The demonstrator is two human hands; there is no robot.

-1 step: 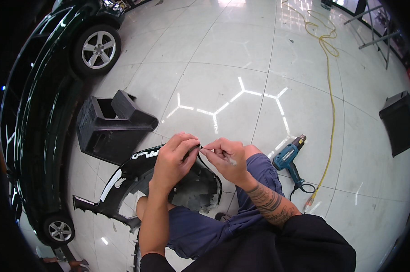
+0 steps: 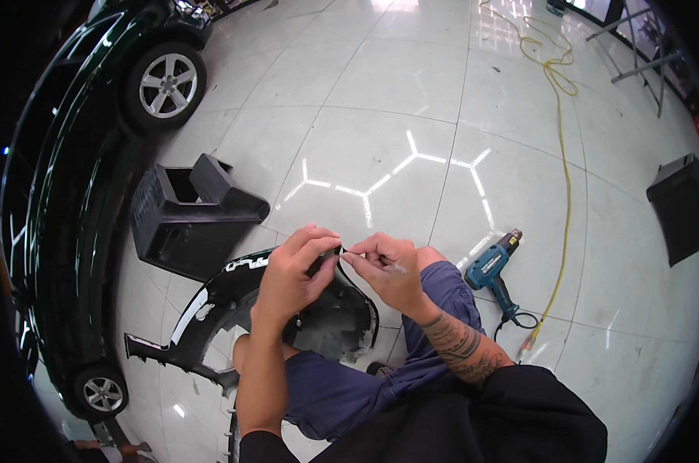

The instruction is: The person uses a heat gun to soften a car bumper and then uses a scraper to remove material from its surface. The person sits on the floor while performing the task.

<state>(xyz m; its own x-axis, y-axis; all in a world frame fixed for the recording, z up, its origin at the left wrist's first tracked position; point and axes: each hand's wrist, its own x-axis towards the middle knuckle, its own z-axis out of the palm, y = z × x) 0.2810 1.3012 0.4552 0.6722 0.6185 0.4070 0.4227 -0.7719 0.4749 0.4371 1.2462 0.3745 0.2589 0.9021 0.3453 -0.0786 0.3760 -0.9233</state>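
Observation:
A black plastic car bumper piece [image 2: 230, 297] lies tilted in front of me against my legs, with white strips [image 2: 186, 318] along its outer side and a grey, scuffed inner face. At its upper rim, my left hand [image 2: 291, 270] is closed around a small dark part, thumb below and fingers above. My right hand [image 2: 388, 266] pinches thumb and forefinger on a thin black strip [image 2: 344, 251] right beside the left fingertips. That strip seems to run down along the curved edge; the exact grip is partly hidden by the fingers.
A teal heat gun [image 2: 486, 268] lies on the floor by my right knee, its cord joined to a yellow extension cable [image 2: 567, 208]. Left stand a black plastic wheel ramp [image 2: 203, 228] and a dark green car [image 2: 71, 201]. Another black block [image 2: 677, 208] is far right.
My left hand has shifted very slightly at the rim. Otherwise nothing visibly differs.

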